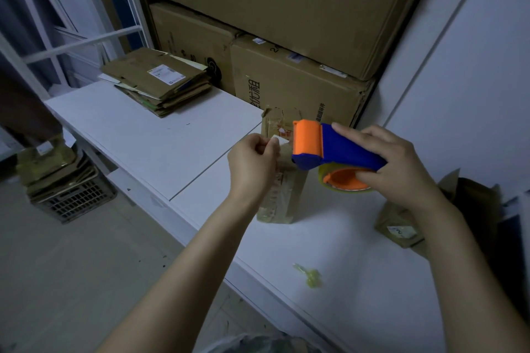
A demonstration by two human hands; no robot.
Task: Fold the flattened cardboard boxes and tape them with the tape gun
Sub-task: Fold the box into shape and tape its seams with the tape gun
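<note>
While the right hand [401,163] grips the tape gun [338,146] just above the box [292,198], the left hand [252,166] pinches the apparent tape end [274,141] beside it: likely thin, sticky, easily crumpled; hold taut.

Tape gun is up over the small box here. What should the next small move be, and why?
Probably pull the tape end free and press it onto the small box. The right hand grips the tape gun over the box, and the left hand pinches what seems to be the tape end beside its orange mouth.
</note>
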